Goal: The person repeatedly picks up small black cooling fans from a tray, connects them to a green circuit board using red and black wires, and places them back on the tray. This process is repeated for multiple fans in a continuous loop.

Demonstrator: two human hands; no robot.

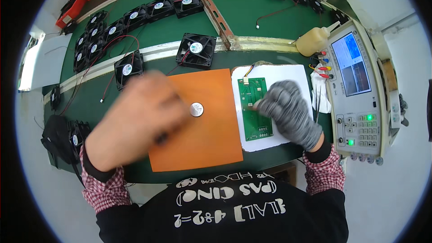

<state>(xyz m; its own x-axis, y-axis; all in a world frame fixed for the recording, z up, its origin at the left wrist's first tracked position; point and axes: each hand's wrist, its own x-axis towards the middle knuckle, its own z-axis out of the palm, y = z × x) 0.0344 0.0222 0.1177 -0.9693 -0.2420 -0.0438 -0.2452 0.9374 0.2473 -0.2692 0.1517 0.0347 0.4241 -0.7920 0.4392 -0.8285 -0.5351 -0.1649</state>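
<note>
My left hand is bare and smeared by motion above the left part of an orange mat. A dark blurred patch shows beneath its fingers; what it is cannot be made out. On the mat, just right of that hand, lies a round silver disc. My right hand, in a grey knitted glove with bare fingertips, is closed over the right edge of a green circuit board. Anything between its thumb and fingers is hidden. The board lies on a white sheet, with a white wire connector at its far end.
A bench meter with a lit screen stands at the right, beside tweezers and a yellowish bottle. One black fan sits beyond the mat. Several more fans line the back left, and a metal rail crosses the far bench.
</note>
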